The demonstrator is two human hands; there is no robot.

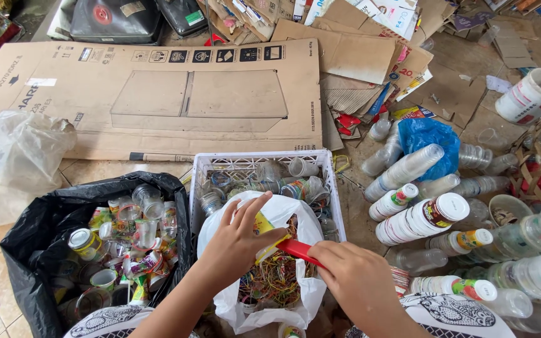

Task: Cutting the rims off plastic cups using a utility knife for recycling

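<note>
The left hand is pinching a yellow-printed cup lid between thumb and forefingers, the other fingers spread. The right hand is closed around a red cutter, whose tip is meeting the lid just beside the left thumb. Both hands are working directly above a white bag of coloured rings, which is sitting at the near end of a white crate.

Hazards, as judged:
- The cutter tip is pointing toward the left fingers; a slip off the thin lid could be nicking them.
- The pinch is light, so the lid could be dropping past the bag mouth into the crate.
- The bag mouth is sagging open; a leaning wrist could be tipping rings out.
- The black bag of cups on the left is standing close, so scraps could be landing in the wrong one.
</note>
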